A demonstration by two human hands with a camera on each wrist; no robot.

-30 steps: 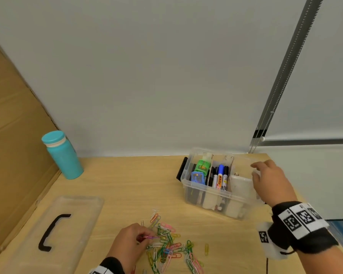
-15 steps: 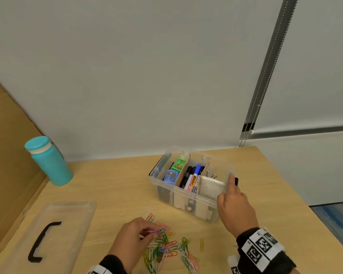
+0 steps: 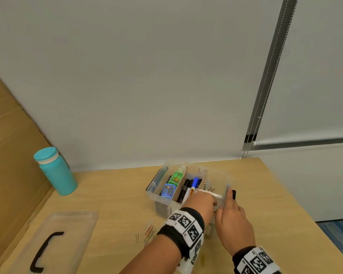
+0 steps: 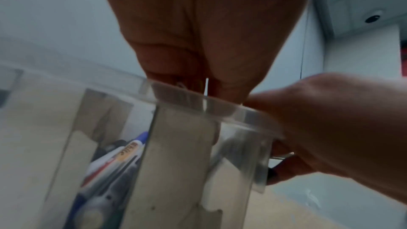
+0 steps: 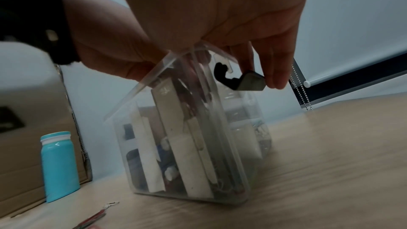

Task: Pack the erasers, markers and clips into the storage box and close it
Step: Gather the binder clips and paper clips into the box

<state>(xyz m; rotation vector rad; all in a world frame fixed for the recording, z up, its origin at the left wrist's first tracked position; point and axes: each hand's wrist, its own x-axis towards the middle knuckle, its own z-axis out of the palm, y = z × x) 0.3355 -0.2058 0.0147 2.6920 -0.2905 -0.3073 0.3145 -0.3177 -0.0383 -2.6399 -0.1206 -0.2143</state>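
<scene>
The pale wooden table [image 3: 115, 196] in front of me carried a teal bottle [image 3: 55, 172] standing upright near its far left corner. The clear storage box [image 3: 162, 202] sat toward the middle. Its clear lid [image 3: 53, 240] with the black handle lay flat at the near left, well apart from it. A few coloured paper clips [image 3: 149, 232] lay loose between them.

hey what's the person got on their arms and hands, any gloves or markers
No gloves: both hands, left hand and right hand, are bare. Each wrist wears a black band carrying white square tags printed with black-and-white coded patterns, the left band and the right band.
</scene>
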